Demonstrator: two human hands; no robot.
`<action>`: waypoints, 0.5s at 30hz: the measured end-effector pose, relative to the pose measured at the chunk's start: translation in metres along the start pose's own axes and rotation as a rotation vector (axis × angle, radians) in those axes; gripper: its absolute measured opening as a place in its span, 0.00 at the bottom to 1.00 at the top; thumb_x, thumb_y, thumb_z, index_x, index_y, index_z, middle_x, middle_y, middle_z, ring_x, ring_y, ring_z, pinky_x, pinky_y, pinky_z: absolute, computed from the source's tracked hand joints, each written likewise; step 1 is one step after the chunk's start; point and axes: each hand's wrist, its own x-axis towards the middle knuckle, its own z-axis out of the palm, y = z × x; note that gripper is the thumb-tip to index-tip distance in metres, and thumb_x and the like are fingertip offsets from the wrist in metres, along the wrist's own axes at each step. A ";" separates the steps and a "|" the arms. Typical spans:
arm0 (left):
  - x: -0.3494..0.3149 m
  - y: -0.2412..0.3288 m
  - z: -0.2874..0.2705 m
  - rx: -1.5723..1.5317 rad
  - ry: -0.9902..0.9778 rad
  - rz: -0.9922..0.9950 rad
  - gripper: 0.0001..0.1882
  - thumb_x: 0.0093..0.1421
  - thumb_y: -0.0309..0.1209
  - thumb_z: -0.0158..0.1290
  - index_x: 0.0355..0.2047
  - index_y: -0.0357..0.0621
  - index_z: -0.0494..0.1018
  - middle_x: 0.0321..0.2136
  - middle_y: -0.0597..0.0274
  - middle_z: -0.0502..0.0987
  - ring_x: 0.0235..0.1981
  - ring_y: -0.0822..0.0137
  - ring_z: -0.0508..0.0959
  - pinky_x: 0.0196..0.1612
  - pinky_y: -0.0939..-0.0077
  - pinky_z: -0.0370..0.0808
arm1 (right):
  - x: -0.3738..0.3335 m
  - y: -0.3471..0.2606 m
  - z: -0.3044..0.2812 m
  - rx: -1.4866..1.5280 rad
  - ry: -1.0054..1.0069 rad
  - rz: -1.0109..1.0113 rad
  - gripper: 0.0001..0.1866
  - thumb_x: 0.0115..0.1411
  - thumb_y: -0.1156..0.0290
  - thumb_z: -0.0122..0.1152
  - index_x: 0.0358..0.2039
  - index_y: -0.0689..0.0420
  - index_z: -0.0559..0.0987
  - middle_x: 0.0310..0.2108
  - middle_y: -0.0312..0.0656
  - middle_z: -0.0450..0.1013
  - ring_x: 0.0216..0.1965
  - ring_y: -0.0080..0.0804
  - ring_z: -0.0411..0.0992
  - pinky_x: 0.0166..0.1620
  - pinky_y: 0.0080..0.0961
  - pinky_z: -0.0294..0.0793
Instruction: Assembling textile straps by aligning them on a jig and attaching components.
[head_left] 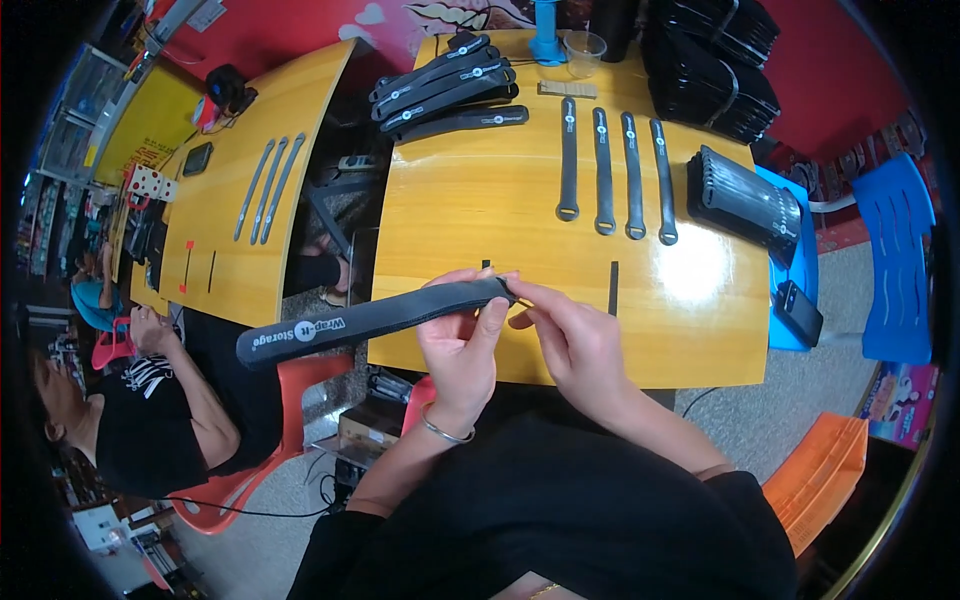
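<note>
A long black storage strap with pale printing and a rounded end stretches out to the left above the near edge of the table. My left hand grips it near its right end, thumb on top. At that same end, the fingers of my right hand are pinched together; a small dark bit of the strap's end shows between the hands, its detail hidden by the fingers. Farther off, several similar straps lie side by side, with metal-looking loops at their near ends.
A pile of straps lies far left on the wooden table. A black bundle and dark stacked packs are at right. Black strips mark the tabletop. A person sits at the left table.
</note>
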 end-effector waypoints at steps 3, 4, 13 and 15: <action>0.000 -0.002 0.000 0.043 0.014 0.016 0.21 0.54 0.14 0.52 0.47 0.36 0.61 0.40 0.51 0.73 0.45 0.62 0.75 0.50 0.72 0.73 | -0.001 0.003 0.007 0.097 0.036 0.043 0.20 0.51 0.82 0.57 0.47 0.57 0.74 0.29 0.47 0.76 0.28 0.36 0.77 0.31 0.27 0.75; 0.001 -0.002 0.000 0.044 0.015 0.016 0.21 0.54 0.14 0.52 0.47 0.36 0.61 0.40 0.51 0.73 0.45 0.62 0.75 0.50 0.72 0.73 | 0.000 0.005 0.008 0.085 0.045 0.021 0.19 0.51 0.82 0.57 0.46 0.57 0.75 0.30 0.47 0.76 0.29 0.36 0.77 0.31 0.27 0.75; 0.003 -0.001 -0.002 0.105 -0.015 -0.038 0.23 0.52 0.13 0.54 0.49 0.30 0.64 0.39 0.55 0.74 0.41 0.67 0.76 0.44 0.75 0.76 | 0.003 0.010 0.011 0.095 0.105 0.012 0.16 0.50 0.86 0.54 0.39 0.60 0.78 0.28 0.46 0.76 0.27 0.34 0.76 0.31 0.24 0.75; 0.004 -0.001 -0.004 0.168 -0.075 -0.043 0.23 0.53 0.13 0.54 0.50 0.30 0.65 0.39 0.57 0.74 0.40 0.70 0.76 0.44 0.78 0.75 | 0.006 0.013 0.009 0.103 0.112 0.021 0.14 0.51 0.89 0.52 0.37 0.62 0.78 0.27 0.47 0.76 0.26 0.33 0.76 0.31 0.22 0.75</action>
